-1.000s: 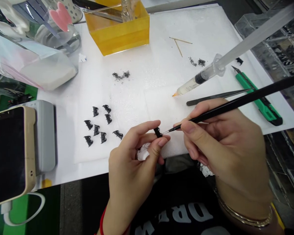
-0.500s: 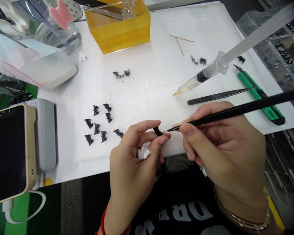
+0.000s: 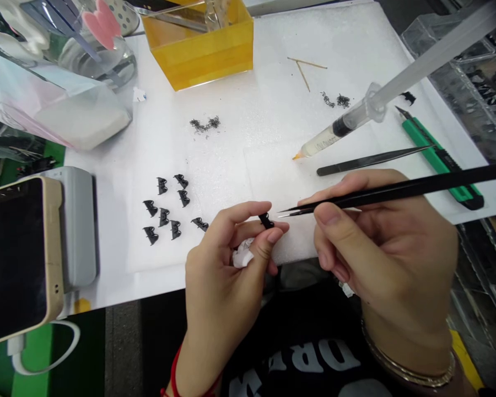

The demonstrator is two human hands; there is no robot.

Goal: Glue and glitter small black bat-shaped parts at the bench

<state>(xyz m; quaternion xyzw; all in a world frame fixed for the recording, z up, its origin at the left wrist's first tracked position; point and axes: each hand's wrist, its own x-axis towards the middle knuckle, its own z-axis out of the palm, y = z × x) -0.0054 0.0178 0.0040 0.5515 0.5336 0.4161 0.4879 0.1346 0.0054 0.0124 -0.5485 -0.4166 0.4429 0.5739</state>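
Note:
My left hand pinches a small black part between thumb and fingers, and a crumpled white tissue is tucked in the same palm. In my right hand is a pair of black tweezers, held like a pen. The tweezer tips are slightly apart and stand just right of the small part, not touching it. Several similar black pieces lie on the white foam sheet to the left. A bit of white material shows under my right hand.
A syringe slants in from the right, above dark tweezers and a green utility knife. Tiny dark bits lie in piles near a yellow box. A phone stands left; compartment trays line the right.
My right hand has drawn back a little to the right, and the tweezer tips have left the small part and spread apart. My left hand stays almost still.

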